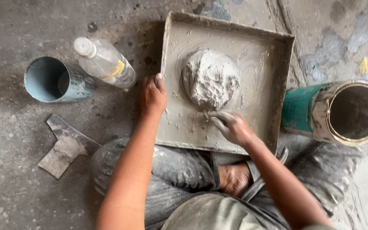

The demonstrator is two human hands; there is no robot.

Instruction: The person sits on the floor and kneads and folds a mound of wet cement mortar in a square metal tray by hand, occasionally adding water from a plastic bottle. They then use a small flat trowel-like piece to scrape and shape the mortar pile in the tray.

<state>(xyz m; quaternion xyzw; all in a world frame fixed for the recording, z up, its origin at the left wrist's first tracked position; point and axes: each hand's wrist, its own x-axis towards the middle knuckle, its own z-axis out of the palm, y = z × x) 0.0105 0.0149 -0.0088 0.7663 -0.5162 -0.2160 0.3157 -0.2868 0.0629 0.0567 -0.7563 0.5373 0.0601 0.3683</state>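
**Hands working a wet grey lump in a square tray on the floor**

Concrete floor (18, 191), dusty and stained, person seated cross-legged on it. Square metal tray (273, 85) sits in front of the knees, smeared grey all over, raised rim on every side. Looks stiff and fairly heavy with the load; the rim is the obvious place to take it.

Green paint can (307, 108) lies tipped on its side just right of the tray, open mouth toward the camera. Blue-grey cup (75, 85) lies on its side to the left, clear plastic bottle (107, 64) beside it, white cap on. Flat trowel-like scraper (64, 147) on the floor at lower left.

Lump of wet grey paste (209, 79) sits mid-tray, slightly toward the far side. Judged soft, sticky, dense; would smear and sag if pinched, better scooped from underneath.

Left hand (152, 96) curled over the tray's left rim, gripping it. Right hand (233, 127) coated in paste, fingers loosely extended, tips touching the lump's near edge, nothing enclosed.
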